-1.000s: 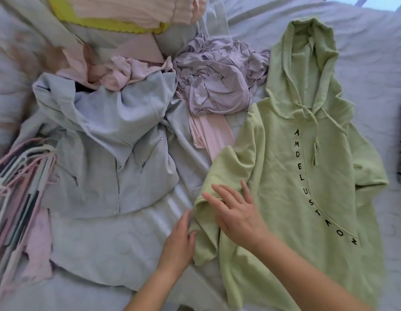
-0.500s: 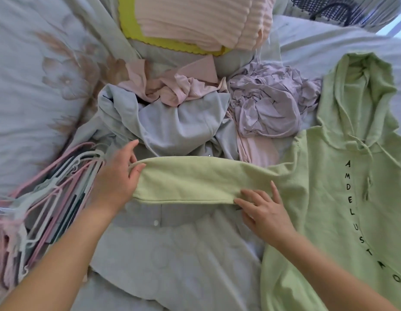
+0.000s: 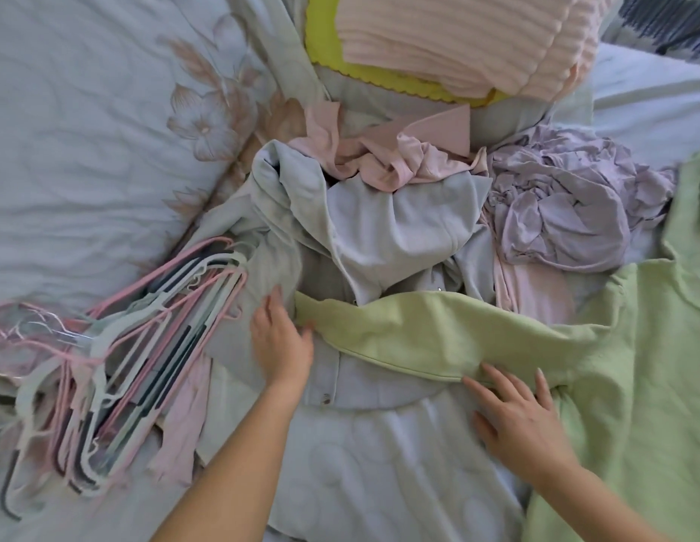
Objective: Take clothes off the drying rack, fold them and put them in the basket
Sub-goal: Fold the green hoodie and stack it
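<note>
A light green hoodie (image 3: 634, 365) lies flat on the bed at the right. Its left sleeve (image 3: 418, 334) is stretched out sideways across a pale grey garment (image 3: 379, 236). My left hand (image 3: 281, 346) lies flat at the sleeve's cuff end, fingers straight and thumb touching the cuff. My right hand (image 3: 520, 416) rests palm down with spread fingers on the sleeve's lower edge, close to the armpit. Behind the sleeve, a crumpled pink garment (image 3: 383, 158) and a lilac one (image 3: 567, 213) lie in the pile.
A bundle of pink, white and dark hangers (image 3: 117, 365) lies on the bed at the left. A folded pink ribbed piece (image 3: 477, 37) on something yellow sits at the back. A dark slatted thing (image 3: 673, 17) shows at the top right corner.
My left hand has let go of the cuff it was holding and now lies flat beside it. The sleeve has settled onto the grey garment. My right hand stays near the armpit.
</note>
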Demonstrator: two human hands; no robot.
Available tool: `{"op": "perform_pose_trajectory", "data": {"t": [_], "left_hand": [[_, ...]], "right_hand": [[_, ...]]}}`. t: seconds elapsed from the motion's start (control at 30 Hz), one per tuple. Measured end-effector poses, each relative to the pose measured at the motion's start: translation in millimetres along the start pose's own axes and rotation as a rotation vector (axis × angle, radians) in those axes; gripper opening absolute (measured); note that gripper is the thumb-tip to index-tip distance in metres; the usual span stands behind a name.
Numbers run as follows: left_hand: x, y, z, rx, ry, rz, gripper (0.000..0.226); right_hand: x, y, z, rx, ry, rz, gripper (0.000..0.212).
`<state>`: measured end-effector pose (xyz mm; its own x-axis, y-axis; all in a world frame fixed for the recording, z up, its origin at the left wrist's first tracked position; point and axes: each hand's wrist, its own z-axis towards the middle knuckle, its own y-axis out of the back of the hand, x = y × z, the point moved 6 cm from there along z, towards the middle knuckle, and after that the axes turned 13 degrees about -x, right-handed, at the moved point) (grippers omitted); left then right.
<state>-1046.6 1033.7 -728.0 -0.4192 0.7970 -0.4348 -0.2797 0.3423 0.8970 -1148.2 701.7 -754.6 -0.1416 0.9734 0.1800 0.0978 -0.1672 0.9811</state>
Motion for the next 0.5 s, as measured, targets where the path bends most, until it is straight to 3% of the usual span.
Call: {"op": "perform_pose_trajectory", "data": {"t": [0.07,0.13,0.27,0.33,0.4,0.5], "left_hand": [[-18,-10,7,0.09,-0.292,0.113,0.059],[-23,-18,19,0.202,-0.373,0.165,0.03],[-20,10,32,0.257,-0.411,0.098,0.029],[-20,48,31,0.208,-0.348,-0.06,0.026],[-24,85,29,0.138,-0.226,-0.227,0.007],[-49,129,24,0.02,-0.188,-0.392,0.012]], "right_hand": [[0,-2,1,0.009,0.008,-0.012,0.052],[0,-5,2,0.03,0.005,-0.03,0.053],[0,-2,0,0.051,0.015,-0.017,0.055],[0,7,-3,0.05,0.015,0.006,0.056],[-2,18,-6,0.041,0.001,0.018,0.058],[-11,37,-12,-0.016,-0.014,0.007,0.066]]}}
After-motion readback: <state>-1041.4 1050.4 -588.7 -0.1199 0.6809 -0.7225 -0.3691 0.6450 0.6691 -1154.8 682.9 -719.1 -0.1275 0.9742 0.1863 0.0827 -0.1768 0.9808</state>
